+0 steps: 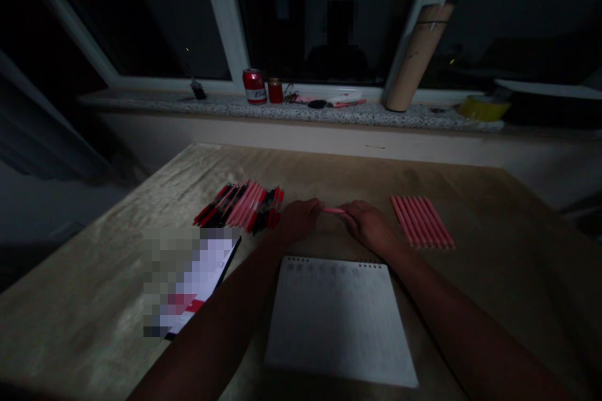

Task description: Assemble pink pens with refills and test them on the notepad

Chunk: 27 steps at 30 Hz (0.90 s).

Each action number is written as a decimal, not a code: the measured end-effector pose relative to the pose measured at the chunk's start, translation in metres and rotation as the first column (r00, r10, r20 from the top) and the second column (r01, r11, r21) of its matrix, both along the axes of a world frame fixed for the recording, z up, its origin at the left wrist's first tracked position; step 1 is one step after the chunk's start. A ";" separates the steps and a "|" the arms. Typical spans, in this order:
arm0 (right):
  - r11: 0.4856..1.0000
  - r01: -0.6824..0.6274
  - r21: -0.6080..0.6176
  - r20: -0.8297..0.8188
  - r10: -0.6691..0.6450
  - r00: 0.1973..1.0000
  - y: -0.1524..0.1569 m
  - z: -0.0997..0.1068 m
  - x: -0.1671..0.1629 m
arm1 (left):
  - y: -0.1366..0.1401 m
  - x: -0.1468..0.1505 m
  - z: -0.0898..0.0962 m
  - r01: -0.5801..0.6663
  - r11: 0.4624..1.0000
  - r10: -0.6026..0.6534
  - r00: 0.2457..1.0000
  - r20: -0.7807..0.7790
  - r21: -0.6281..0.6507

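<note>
A slim pink pen lies crosswise between my two hands above the table, beyond the notepad. My left hand is closed on its left end, the fingertips pinching it. At the other end, the fingers of my right hand are closed round the pen and hide part of it. To the left is a loose bunch of pens, pink in the middle with black and red ones at both sides. Several pink pens lie side by side in a neat row to the right.
A spiral notepad with faint writing lies between my forearms. Left of it is a phone or tablet, partly blurred out. Along the windowsill stand a red can, a red jar, a tall tube and yellow tape.
</note>
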State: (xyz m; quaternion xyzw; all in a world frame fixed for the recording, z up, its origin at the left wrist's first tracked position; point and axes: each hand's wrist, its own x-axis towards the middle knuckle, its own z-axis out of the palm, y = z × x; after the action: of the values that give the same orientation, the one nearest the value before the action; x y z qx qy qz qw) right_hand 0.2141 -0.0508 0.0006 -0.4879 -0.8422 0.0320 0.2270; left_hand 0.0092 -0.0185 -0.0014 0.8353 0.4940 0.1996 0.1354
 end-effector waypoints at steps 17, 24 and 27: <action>0.998 -0.041 0.058 -0.041 0.043 0.998 0.000 0.002 0.001 | 0.002 -0.001 0.002 0.041 0.999 -0.040 0.998 0.055 -0.029; 0.995 -0.046 0.083 -0.018 0.047 0.999 0.001 0.002 0.000 | 0.003 -0.001 0.001 0.033 0.998 -0.024 0.986 0.164 -0.053; 0.996 -0.041 0.076 -0.011 0.042 0.999 0.000 0.002 0.000 | 0.001 0.000 0.003 0.017 0.998 -0.006 0.983 0.185 -0.056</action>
State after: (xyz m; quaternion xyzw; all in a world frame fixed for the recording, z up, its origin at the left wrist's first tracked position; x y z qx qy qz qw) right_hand 0.2139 -0.0506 0.0026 -0.4611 -0.8514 0.0076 0.2499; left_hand 0.0088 -0.0175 0.0015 0.8119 0.4800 0.2611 0.2057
